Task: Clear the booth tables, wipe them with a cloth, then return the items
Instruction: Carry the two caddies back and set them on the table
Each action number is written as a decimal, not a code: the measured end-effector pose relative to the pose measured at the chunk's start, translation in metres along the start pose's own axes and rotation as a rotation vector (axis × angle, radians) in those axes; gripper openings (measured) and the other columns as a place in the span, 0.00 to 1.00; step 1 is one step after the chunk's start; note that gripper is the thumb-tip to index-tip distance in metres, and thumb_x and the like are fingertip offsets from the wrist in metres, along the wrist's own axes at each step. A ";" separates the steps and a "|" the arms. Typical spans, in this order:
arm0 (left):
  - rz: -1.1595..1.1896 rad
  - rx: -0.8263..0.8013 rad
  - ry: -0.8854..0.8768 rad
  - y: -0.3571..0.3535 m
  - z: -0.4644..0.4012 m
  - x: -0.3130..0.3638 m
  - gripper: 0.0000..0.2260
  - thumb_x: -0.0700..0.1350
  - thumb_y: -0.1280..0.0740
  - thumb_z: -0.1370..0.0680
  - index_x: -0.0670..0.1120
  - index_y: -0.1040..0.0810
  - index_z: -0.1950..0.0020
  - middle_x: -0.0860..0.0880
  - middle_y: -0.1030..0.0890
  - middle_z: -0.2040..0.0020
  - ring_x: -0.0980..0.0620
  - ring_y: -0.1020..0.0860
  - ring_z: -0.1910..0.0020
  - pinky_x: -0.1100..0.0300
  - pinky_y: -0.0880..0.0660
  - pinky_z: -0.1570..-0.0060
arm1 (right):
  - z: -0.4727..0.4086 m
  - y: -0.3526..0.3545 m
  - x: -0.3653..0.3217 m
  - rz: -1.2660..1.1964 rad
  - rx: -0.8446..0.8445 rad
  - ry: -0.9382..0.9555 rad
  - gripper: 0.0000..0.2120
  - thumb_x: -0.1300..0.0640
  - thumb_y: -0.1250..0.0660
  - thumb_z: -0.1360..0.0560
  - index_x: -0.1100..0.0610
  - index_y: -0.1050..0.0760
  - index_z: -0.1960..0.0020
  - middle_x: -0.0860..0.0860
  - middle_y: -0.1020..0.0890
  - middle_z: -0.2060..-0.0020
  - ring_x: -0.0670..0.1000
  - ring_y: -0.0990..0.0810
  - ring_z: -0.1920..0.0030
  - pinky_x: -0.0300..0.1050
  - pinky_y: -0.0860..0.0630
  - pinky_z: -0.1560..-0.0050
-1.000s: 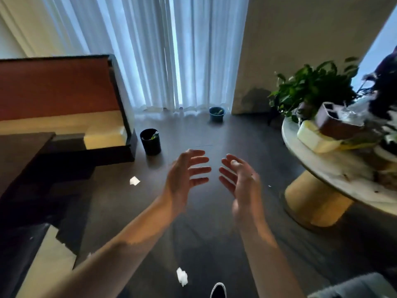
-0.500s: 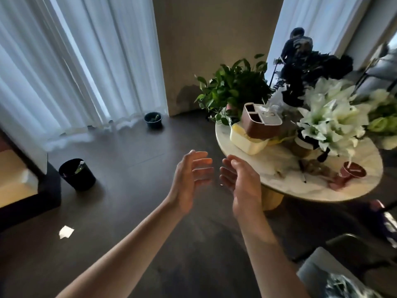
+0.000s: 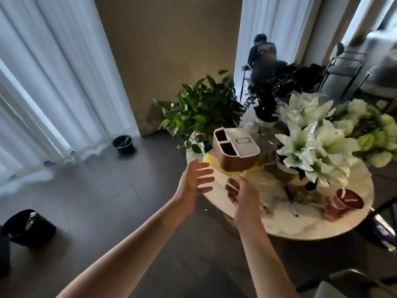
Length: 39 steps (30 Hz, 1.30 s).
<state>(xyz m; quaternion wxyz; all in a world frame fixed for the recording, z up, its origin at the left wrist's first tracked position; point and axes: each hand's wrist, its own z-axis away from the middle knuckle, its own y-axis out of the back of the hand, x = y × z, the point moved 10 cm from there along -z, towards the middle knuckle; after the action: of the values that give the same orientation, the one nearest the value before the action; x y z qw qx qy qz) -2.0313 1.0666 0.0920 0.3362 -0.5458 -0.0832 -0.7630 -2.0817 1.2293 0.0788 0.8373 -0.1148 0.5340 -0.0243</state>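
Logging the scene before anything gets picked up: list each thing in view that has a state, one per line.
Left hand: open, fingers spread, holding nothing.
Right hand: open, holding nothing.
Brown box with white lid: lid on, two end compartments uncovered, resting on a yellow container.
Round white marble table: crowded with items.
Black floor bin: open-topped, holds rubbish.

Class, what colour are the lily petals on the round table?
White lilies, clearest in the head view.
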 end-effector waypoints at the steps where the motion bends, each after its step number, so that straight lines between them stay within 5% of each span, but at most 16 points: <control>1: 0.001 0.002 0.011 -0.001 -0.014 0.000 0.20 0.56 0.45 0.16 0.45 0.20 0.43 0.44 0.16 0.47 0.45 0.18 0.51 0.50 0.22 0.49 | -0.013 -0.003 0.001 0.029 -0.007 -0.005 0.07 0.54 0.38 0.17 0.54 0.22 0.46 0.51 0.17 0.47 0.49 0.18 0.47 0.42 0.23 0.47; 6: -0.004 -0.012 0.085 -0.009 -0.091 0.002 0.18 0.57 0.43 0.16 0.45 0.23 0.40 0.45 0.17 0.48 0.46 0.19 0.50 0.52 0.24 0.50 | -0.088 -0.025 0.006 0.019 -0.028 -0.049 0.06 0.51 0.36 0.18 0.51 0.22 0.47 0.50 0.19 0.44 0.51 0.21 0.42 0.42 0.27 0.44; 10: -0.043 -0.062 0.166 -0.019 -0.141 -0.006 0.18 0.59 0.40 0.18 0.49 0.28 0.35 0.46 0.20 0.41 0.46 0.21 0.42 0.49 0.25 0.38 | -0.131 -0.044 0.010 0.027 -0.031 -0.103 0.05 0.49 0.37 0.18 0.48 0.25 0.44 0.41 0.22 0.50 0.50 0.23 0.45 0.42 0.29 0.46; 13: -0.101 -0.105 0.222 -0.026 -0.179 -0.012 0.19 0.62 0.39 0.19 0.51 0.29 0.36 0.46 0.24 0.36 0.47 0.24 0.38 0.48 0.29 0.31 | -0.166 -0.058 0.016 -0.054 -0.017 -0.137 0.21 0.48 0.32 0.21 0.49 0.29 0.30 0.45 0.21 0.41 0.48 0.22 0.43 0.38 0.24 0.53; 16: -0.150 -0.135 0.259 -0.025 -0.210 -0.019 0.23 0.63 0.40 0.19 0.49 0.30 0.31 0.47 0.26 0.35 0.46 0.26 0.37 0.48 0.30 0.33 | -0.191 -0.064 0.030 -0.182 0.055 -0.195 0.36 0.41 0.25 0.31 0.43 0.34 0.27 0.48 0.23 0.35 0.53 0.24 0.38 0.47 0.27 0.47; 20: -0.290 -0.122 0.336 -0.008 -0.249 -0.030 0.32 0.67 0.41 0.21 0.47 0.32 0.25 0.46 0.27 0.35 0.46 0.29 0.37 0.48 0.31 0.40 | -0.206 -0.073 0.048 -0.344 0.165 -0.252 0.35 0.43 0.25 0.31 0.45 0.34 0.28 0.52 0.21 0.36 0.55 0.22 0.39 0.50 0.22 0.48; 23: -0.320 -0.110 0.405 0.005 -0.270 -0.043 0.35 0.70 0.43 0.22 0.49 0.36 0.22 0.45 0.32 0.25 0.43 0.32 0.30 0.45 0.31 0.38 | -0.210 -0.076 0.050 -0.428 0.253 -0.220 0.33 0.44 0.26 0.30 0.44 0.33 0.28 0.53 0.22 0.36 0.57 0.23 0.38 0.56 0.23 0.40; 26: -0.295 -0.125 0.465 0.013 -0.285 -0.056 0.34 0.68 0.41 0.21 0.50 0.38 0.21 0.45 0.37 0.21 0.42 0.36 0.25 0.41 0.32 0.32 | -0.214 -0.077 0.055 -0.479 0.328 -0.201 0.27 0.46 0.30 0.26 0.47 0.31 0.29 0.57 0.22 0.37 0.62 0.23 0.39 0.61 0.21 0.41; 30: -0.230 -0.187 0.546 0.017 -0.297 -0.083 0.31 0.64 0.35 0.22 0.51 0.35 0.23 0.46 0.38 0.20 0.41 0.34 0.25 0.40 0.27 0.35 | -0.221 -0.077 0.062 -0.550 0.364 -0.182 0.22 0.46 0.33 0.22 0.50 0.30 0.30 0.59 0.23 0.40 0.65 0.22 0.40 0.67 0.24 0.38; 39: -0.052 -0.240 0.680 0.016 -0.300 -0.134 0.30 0.56 0.31 0.22 0.51 0.39 0.23 0.40 0.38 0.23 0.39 0.31 0.32 0.41 0.26 0.40 | -0.221 -0.074 0.069 -0.655 0.443 -0.129 0.29 0.43 0.30 0.25 0.54 0.30 0.28 0.60 0.24 0.34 0.61 0.23 0.36 0.58 0.22 0.40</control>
<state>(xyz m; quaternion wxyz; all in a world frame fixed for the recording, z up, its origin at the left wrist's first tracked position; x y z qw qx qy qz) -2.2311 0.9630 -0.1478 0.2586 -0.2940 0.1100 -0.9136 -2.2454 1.1094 -0.0555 0.8215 -0.0972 0.3973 -0.3972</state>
